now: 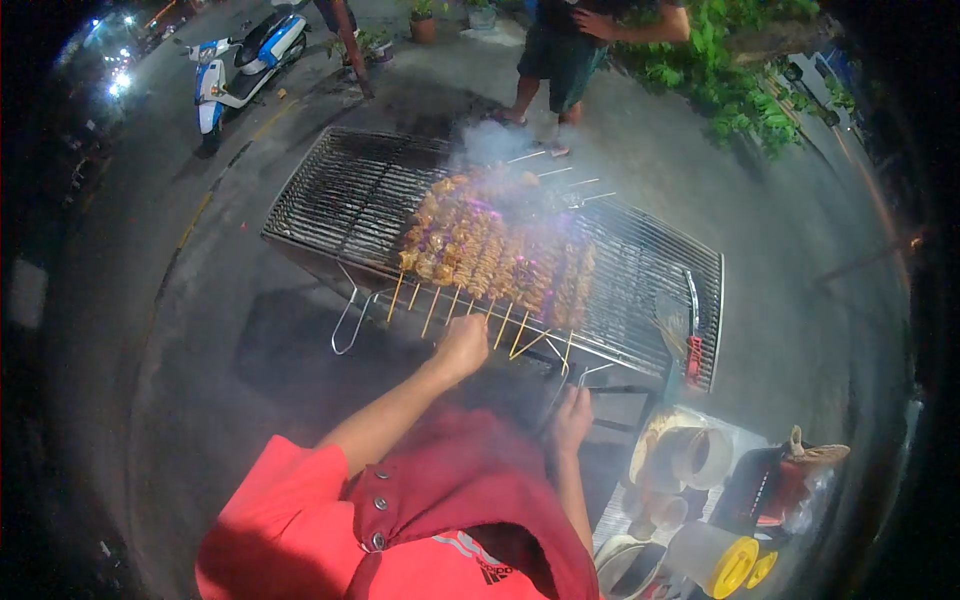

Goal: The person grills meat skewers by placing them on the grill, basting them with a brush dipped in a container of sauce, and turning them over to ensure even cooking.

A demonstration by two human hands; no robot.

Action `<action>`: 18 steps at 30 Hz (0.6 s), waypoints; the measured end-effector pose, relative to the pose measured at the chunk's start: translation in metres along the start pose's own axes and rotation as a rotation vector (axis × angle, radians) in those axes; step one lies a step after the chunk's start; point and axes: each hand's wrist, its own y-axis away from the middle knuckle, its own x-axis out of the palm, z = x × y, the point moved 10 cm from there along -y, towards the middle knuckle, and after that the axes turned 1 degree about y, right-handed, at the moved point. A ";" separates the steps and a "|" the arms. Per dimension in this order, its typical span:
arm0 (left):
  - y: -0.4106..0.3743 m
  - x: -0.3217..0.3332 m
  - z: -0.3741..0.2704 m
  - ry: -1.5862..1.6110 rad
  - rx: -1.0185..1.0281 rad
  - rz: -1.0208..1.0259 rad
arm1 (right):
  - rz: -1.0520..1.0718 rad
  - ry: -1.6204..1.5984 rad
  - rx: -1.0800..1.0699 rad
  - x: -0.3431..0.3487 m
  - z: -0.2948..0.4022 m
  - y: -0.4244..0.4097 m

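Note:
Rows of skewered meat lie across a long charcoal grill, their bamboo sticks jutting over the near edge. My left hand is closed at the stick ends near the middle of the row, seemingly pinching one stick; the fingertips are partly hidden. Lower and to the right, my right hand grips a bent wire handle at the grill's front. A similar wire loop hangs at the front left. Smoke blurs the far ends of the skewers.
A red-handled tool and a brush-like tool rest on the grill's right end. Beside me, a side table carries a clear tub and a yellow-lidded container. A person stands beyond the grill; a scooter is parked far left.

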 end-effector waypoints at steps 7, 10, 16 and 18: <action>0.003 -0.018 -0.016 -0.081 0.036 -0.117 | 0.024 0.048 -0.043 0.002 -0.008 -0.002; 0.004 -0.014 -0.026 -0.059 0.053 -0.085 | 0.044 0.015 -0.038 0.003 -0.005 -0.001; -0.006 0.010 -0.021 0.045 0.043 0.015 | 0.027 -0.083 0.023 0.007 -0.017 0.000; -0.007 0.014 -0.009 0.294 -0.081 0.067 | 0.012 -0.098 0.011 0.006 -0.015 0.000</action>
